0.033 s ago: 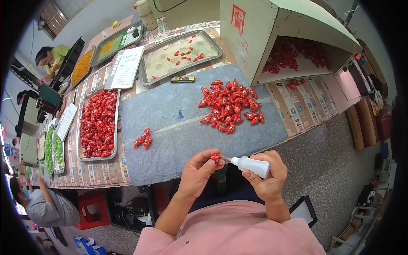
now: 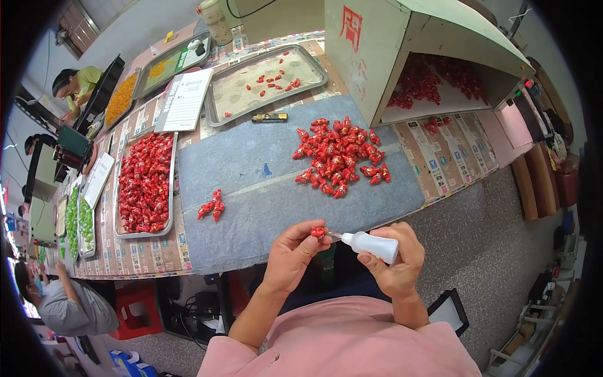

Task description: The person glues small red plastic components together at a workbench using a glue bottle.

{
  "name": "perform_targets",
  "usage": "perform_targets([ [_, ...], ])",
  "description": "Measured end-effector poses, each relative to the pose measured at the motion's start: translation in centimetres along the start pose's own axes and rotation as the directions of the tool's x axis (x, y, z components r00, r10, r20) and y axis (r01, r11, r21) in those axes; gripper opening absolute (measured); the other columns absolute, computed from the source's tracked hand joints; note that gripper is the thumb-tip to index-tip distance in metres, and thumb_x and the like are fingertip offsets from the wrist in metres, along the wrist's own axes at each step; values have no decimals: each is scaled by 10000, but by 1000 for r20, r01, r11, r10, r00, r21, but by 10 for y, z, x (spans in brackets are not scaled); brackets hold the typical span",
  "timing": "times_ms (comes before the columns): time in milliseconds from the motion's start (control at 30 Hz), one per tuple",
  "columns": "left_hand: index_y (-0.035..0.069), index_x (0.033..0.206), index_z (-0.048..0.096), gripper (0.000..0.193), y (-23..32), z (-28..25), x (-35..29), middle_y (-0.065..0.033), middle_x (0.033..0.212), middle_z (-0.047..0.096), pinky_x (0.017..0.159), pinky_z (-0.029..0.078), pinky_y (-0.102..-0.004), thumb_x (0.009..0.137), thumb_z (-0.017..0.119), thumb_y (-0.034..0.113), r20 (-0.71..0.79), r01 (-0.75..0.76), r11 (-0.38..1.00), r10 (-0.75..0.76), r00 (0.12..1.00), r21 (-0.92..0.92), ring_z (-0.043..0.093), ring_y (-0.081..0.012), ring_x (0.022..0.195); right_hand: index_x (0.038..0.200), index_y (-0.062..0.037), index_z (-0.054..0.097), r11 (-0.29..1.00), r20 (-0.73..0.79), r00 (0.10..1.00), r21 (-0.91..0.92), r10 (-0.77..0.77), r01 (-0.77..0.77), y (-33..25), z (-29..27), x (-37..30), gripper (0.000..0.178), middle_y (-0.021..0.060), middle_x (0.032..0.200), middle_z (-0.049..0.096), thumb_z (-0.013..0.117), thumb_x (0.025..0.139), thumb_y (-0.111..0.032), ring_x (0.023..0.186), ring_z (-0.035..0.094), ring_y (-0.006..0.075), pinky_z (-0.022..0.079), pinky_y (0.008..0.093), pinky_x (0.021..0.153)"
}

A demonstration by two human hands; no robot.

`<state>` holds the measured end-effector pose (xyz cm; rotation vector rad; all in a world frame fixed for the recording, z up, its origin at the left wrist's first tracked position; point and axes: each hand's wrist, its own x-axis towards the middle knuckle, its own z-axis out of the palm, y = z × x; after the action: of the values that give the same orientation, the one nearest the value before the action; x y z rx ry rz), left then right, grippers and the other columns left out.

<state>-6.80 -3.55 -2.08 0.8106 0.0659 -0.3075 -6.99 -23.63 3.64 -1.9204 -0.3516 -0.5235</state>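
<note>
Hands (image 2: 295,254) with red wrapped piece (image 2: 318,232), white squeeze bottle (image 2: 375,245)

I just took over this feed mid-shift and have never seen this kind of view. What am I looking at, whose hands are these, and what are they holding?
There is no machine here. A person wears a wide-angle camera on the head, looking down, so straight edges bend near the rim. The two bare hands at the bottom are the wearer's own. The left hand pinches a small red piece; the right hand holds a small white squeeze bottle, its thin nozzle pointed at the piece. Ahead, a grey mat carries a large pile of red pieces and a small cluster. On the left stands a metal tray full of red pieces. Other people work at the far left.
</note>
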Motion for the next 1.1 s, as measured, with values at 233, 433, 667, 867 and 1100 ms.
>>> perform_targets([
  [233,-14,1228,573,286,0,1,0,-123,1149,626,908,526,-318,956,563,71,-5,-2,1000,2,1000,17,636,-195,1018,938,-24,663,999,43,999,-36,0,1,-7,-5,1,339,96,832,658,846,706,-191,698,602,224,484,315,610],
  [433,-14,1232,571,285,0,1,-1,-125,1147,627,909,525,-325,962,552,74,-4,-11,1000,11,1000,28,637,-198,1014,907,-34,651,1000,-2,1000,-9,-4,4,-7,0,-1,378,58,772,599,841,725,-305,655,535,165,408,279,577],
  [667,-16,1234,570,284,-1,1,-1,-132,1152,626,911,524,-329,969,541,81,0,-9,999,9,1000,36,640,-204,1012,905,-35,651,1000,-2,1000,0,-2,2,-7,1,-2,378,59,764,604,841,725,-308,649,529,169,405,279,572],
  [867,-18,1237,567,288,0,1,-1,-136,1154,627,912,524,-331,970,541,87,9,-11,999,10,1000,40,640,-207,1016,905,-35,649,1000,-2,1000,-2,-9,9,-6,1,-2,377,63,766,613,843,722,-302,648,534,174,413,284,572],
  [1100,-19,1248,560,298,1,1,-1,-137,1160,624,920,522,-332,974,536,96,14,2,998,-2,1000,57,635,-205,1027,941,-28,665,1000,38,999,2,-13,13,-8,-2,0,339,98,825,658,852,693,-167,689,604,217,482,307,597],
])
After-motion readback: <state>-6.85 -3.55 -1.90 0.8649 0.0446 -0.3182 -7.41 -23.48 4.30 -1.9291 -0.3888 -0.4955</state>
